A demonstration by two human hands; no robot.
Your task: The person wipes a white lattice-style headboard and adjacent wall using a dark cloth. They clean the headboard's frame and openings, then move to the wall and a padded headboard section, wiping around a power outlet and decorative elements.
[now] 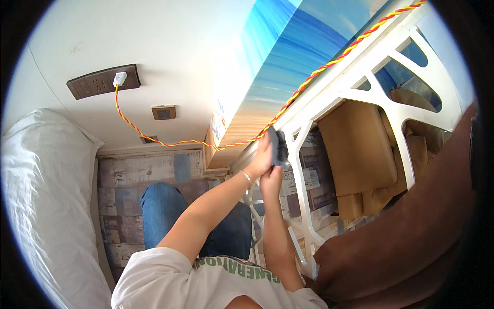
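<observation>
A dark grey cloth is bunched against the white openwork partition, near its upper inner edge. My left hand, with a bracelet at the wrist, presses the cloth from the left side. Just below it, my right hand is closed at the cloth's lower edge; its fingertips are hidden. A twisted red and yellow cord passes right by my left fingers and runs up along the partition's frame.
The cord leads to a white plug in a brown socket panel. A painted panel juts out ahead. Beyond the partition stands a tan sofa. Brown fabric hangs at right; a white-covered bed lies at left.
</observation>
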